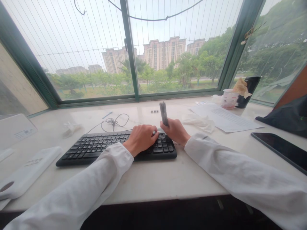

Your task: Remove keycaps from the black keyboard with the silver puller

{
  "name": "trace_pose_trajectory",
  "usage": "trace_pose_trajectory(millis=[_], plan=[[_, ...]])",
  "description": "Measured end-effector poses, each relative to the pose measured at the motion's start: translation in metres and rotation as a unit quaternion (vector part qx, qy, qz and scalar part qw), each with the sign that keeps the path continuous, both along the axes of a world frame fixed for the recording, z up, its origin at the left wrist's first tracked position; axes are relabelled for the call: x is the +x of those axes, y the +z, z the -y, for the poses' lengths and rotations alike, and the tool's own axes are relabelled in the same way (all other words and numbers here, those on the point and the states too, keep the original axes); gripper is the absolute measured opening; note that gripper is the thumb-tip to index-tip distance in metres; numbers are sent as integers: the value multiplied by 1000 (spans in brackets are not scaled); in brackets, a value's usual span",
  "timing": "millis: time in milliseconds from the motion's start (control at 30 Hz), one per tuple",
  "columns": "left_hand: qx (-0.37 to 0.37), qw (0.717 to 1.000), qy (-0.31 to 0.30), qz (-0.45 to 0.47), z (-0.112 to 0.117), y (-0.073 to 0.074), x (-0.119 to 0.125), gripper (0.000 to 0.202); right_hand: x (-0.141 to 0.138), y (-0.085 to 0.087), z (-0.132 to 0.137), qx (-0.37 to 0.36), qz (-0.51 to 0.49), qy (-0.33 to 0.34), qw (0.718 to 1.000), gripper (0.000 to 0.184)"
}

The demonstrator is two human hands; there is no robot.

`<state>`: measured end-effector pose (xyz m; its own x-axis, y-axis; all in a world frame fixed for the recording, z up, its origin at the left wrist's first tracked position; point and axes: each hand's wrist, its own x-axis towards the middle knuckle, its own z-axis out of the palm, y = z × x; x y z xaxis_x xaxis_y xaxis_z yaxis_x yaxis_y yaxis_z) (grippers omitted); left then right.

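A black keyboard [96, 145] lies slightly askew on the white ledge. My left hand [141, 137] rests over its right part, the fingers curled and the thumb close to the index finger near the number pad; whatever is between them is too small to make out. In my right hand [176, 129], closed beside the keyboard's upper right corner, a grey stick-like tool [163, 113] points upward; its lower end is hidden by the fingers. Just beyond the keyboard sit three small dark keycaps [154, 111] in a row.
A coiled cable [112, 122] and a thin blue stick [107, 115] lie behind the keyboard. White boxes [28, 169] are at left. On the right are crumpled tissue [201, 122], a printed sheet [227, 118], a paper cup [229, 99], a phone [283, 148] and dark cloth [287, 113].
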<state>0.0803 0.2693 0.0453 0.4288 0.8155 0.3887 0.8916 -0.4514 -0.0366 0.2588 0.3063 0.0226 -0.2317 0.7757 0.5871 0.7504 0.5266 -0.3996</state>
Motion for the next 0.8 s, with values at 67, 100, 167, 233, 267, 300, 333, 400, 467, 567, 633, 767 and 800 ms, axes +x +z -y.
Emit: trace_pose_trajectory(millis=[67, 100, 167, 233, 267, 300, 333, 400, 467, 567, 633, 767, 800], plan=[[-1, 1000, -3, 0, 0, 1, 0, 31, -1, 0, 2, -6, -4, -14, 1000, 26], [-1, 1000, -5, 0, 1, 1, 0, 31, -2, 0, 2, -9, -9, -20, 1000, 26], [-3, 1000, -9, 3, 1, 2, 0, 32, -3, -1, 2, -18, -22, -29, 999, 28], [-5, 1000, -10, 7, 1, 3, 0, 31, -1, 0, 0, -24, -42, -35, 998, 29], [-6, 1000, -11, 9, 2, 3, 0, 31, 1, 0, -2, -25, -53, -39, 998, 30], [-7, 1000, -12, 10, 2, 3, 0, 31, 3, 0, -4, -26, -64, -43, 997, 31], [-7, 1000, -15, 11, 2, 3, 0, 31, 7, 0, -6, -27, -73, -49, 996, 32], [-8, 1000, -18, 14, 2, 3, 0, 31, 14, 1, -11, -39, -91, -59, 993, 35], [-9, 1000, -19, 15, 2, 3, 0, 31, 20, 2, -15, -63, -111, -57, 990, 39], [-9, 1000, -22, 16, 2, 3, -1, 31, 22, 4, -16, -74, -126, -27, 989, 42], [-11, 999, -25, 20, 2, 3, -1, 31, 20, 4, -14, -56, -114, -4, 992, 43], [-22, 999, -34, 32, 4, 4, 1, 30, 15, 5, -10, -38, -83, 12, 996, 42], [-24, 998, -37, 34, 4, 4, 2, 30, 14, 5, -9, -40, -78, 13, 996, 41]])
